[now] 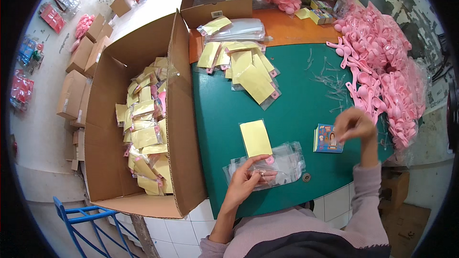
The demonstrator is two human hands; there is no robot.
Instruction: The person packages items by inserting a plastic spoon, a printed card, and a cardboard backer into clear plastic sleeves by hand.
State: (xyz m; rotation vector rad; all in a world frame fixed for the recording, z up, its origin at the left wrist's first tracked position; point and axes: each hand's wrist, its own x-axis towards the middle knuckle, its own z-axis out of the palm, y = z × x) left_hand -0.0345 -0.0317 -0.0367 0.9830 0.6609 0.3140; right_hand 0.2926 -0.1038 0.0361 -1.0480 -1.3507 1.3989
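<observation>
My left hand (pixel 248 177) is closed on the lower end of a clear plastic bag. In the bag lies a yellow card (pixel 255 137), with a round pink end of something (pixel 269 160) at its lower edge. Under this hand is a pile of flat clear plastic bags (pixel 289 162). Raised over the green tabletop, my right hand (pixel 356 123) has its fingers curled together; what they hold, if anything, cannot be made out. Just left of it sits a small stack of printed blue cards (pixel 327 138).
Left of the table stands a big cardboard box (pixel 181 114) of filled bags. More filled bags (pixel 248 74) lie at the far side. Thin clear strips (pixel 330 83) are scattered right of centre. Pink plastic spoons (pixel 373 67) heap along the right edge. A blue metal frame (pixel 88 220) stands lower left.
</observation>
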